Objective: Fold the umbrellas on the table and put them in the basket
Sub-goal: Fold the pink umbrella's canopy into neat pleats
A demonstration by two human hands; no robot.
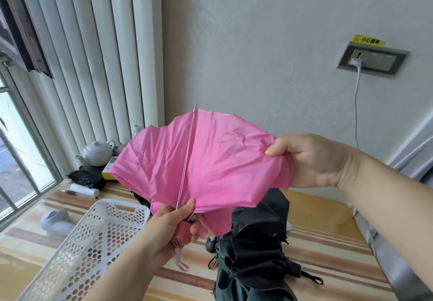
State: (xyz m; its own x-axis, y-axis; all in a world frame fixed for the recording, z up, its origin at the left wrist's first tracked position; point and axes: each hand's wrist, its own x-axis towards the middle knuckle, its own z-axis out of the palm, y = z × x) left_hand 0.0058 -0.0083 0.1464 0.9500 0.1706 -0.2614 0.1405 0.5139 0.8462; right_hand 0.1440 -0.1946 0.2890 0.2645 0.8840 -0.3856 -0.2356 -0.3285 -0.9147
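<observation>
above the table (pixel 316 209), left hand (pixel 168 223) grips pink umbrella (pixel 210 160) handle; right hand (pixel 311 160) pinches its canopy.

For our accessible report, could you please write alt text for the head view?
A left hand grips a pink umbrella by its handle while the right hand pinches its cloth. Below, a dark umbrella lies on the striped table beside a white basket.

Two umbrellas show: one pink umbrella (pixel 210 160) at the centre and one black umbrella (pixel 253 249) at 5 o'clock. There is one white perforated basket (pixel 77 254) at 8 o'clock, one white teapot (pixel 97 152) at 9 o'clock (lid on), and one wall socket panel (pixel 373 60) at 2 o'clock. Two hands are in view, the left hand (pixel 173 223) and the right hand (pixel 311 160).
</observation>
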